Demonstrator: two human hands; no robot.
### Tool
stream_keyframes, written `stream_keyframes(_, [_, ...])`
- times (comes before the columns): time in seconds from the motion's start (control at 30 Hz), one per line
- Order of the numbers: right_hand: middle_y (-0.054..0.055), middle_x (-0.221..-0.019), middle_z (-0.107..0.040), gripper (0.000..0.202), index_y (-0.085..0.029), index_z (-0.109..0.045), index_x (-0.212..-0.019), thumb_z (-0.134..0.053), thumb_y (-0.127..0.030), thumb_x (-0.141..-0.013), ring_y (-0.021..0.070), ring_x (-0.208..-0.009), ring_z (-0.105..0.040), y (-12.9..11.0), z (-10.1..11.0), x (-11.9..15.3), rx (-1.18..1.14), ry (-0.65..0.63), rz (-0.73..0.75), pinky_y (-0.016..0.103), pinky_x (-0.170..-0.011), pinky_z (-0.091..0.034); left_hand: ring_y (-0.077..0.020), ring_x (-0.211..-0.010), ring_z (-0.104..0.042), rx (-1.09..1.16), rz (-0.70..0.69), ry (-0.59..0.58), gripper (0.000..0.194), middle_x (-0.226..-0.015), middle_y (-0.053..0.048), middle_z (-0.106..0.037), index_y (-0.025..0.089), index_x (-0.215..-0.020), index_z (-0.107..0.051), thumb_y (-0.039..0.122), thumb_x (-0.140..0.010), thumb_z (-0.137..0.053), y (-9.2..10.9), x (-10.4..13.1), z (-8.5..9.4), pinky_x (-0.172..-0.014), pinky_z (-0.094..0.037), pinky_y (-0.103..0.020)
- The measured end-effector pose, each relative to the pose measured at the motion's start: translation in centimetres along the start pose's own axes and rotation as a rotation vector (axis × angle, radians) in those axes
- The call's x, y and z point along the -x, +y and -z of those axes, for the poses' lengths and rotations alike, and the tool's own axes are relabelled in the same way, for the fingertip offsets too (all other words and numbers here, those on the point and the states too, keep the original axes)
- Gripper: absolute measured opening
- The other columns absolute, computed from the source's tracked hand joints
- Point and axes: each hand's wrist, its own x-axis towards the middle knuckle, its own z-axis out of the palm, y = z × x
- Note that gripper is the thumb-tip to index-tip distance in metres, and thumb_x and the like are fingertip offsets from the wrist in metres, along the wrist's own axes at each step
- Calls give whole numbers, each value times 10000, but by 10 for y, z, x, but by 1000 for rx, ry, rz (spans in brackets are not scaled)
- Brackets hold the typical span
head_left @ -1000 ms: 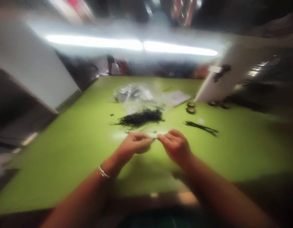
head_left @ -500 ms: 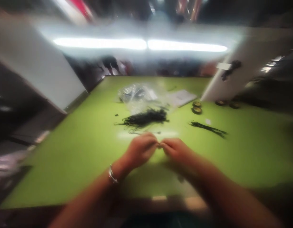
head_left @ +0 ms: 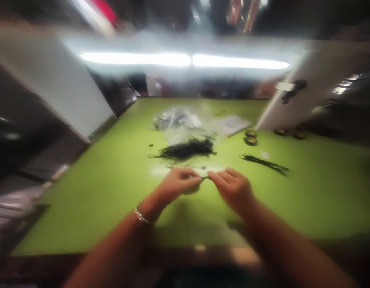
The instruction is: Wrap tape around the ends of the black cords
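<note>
Between my two hands stretches a short, thin dark strand (head_left: 206,177), probably a black cord; most of it is hidden by my fingers. My left hand (head_left: 185,182), with a bracelet at its wrist, pinches the strand's left end between thumb and fingers. On the other side my right hand (head_left: 233,186) grips the right end with its fingertips. Just beyond the hands lies a tangled pile of black cords (head_left: 188,149), with a loose strand on its near side. A slimmer bundle of black cords (head_left: 264,163) rests to the right of my right hand.
Behind the pile sit a clear plastic bag (head_left: 179,120) and white paper (head_left: 233,125). Rolls of black tape (head_left: 250,140) stand to the right, near a white panel (head_left: 281,96). Another panel (head_left: 73,92) borders the green table (head_left: 113,192) at left. Bright tube lights (head_left: 137,59) hang above.
My hands have moved slightly apart, the right one shifting rightward and turning. More of the dark strand now shows between them. The whole view has shifted a little.
</note>
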Motion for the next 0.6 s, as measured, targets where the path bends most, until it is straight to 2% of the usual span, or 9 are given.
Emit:
stream_keyframes(0.1, [33, -759, -708, 219, -182, -685, -1047, -579, -99, -875, 168, -708, -544, 1, -5, 0, -136, -53, -42, 302, -710, -448, -86, -504, -452, -95, -71, 108, 187, -570, -1, -542, 116, -737, -660, 297, -780, -666, -1, -1, -4, -489, -349, -228])
stream_keyframes(0.17, [46, -848, -720, 192, -193, -687, -1047, -595, -170, -880, 180, -791, -587, 1, -8, -2, -359, -125, -167, 315, -761, -472, -113, -579, -506, -294, -234, 222, 118, -638, -30, -597, 124, -698, -672, 211, -771, -643, -2, -3, -6, -547, -393, -251])
stream_keyframes(0.23, [54, -919, -720, 184, -191, -688, -1026, -558, -241, -905, 170, -821, -619, 1, -8, -6, -617, -221, -352, 297, -749, -488, -138, -664, -549, -483, -418, 291, 109, -726, -56, -640, 131, -702, -689, 154, -776, -612, -2, -3, -8, -624, -432, -274])
stream_keyframes(0.33, [11, -724, -685, 273, -172, -692, -808, -465, -253, -935, 121, -648, -593, 0, -5, -12, -837, -450, -565, 242, -635, -463, -150, -719, -572, -619, -595, 263, 130, -788, -70, -645, 132, -756, -694, 125, -806, -574, -5, -2, -11, -677, -462, -284])
stream_keyframes(0.4, [-15, -631, -637, 294, -165, -666, -722, -467, -239, -925, 105, -592, -551, 0, -4, -13, -876, -544, -610, 222, -596, -431, -152, -746, -581, -651, -647, 226, 132, -808, -72, -643, 133, -779, -694, 117, -815, -568, -6, -2, -12, -706, -476, -285])
stream_keyframes(0.43, [-19, -633, -632, 268, -163, -664, -731, -483, -235, -917, 105, -599, -548, 0, -3, -13, -878, -544, -612, 217, -595, -423, -154, -764, -586, -645, -658, 221, 124, -821, -73, -645, 136, -795, -697, 120, -815, -576, -6, -2, -12, -723, -482, -286])
stream_keyframes(0.5, [-14, -663, -637, 226, -165, -663, -778, -497, -232, -916, 107, -617, -543, 1, -4, -10, -830, -466, -573, 216, -598, -409, -156, -797, -593, -593, -631, 231, 130, -881, -75, -653, 147, -887, -711, 143, -802, -613, -6, -3, -12, -738, -491, -283])
stream_keyframes(0.6, [10, -655, -616, 226, -163, -653, -769, -506, -234, -926, 127, -622, -510, 2, -5, -5, -544, -298, -369, 248, -609, -376, -142, -756, -590, -494, -450, 233, 301, -977, -73, -658, 176, -1056, -702, 184, -756, -678, -3, -5, -8, -682, -496, -267])
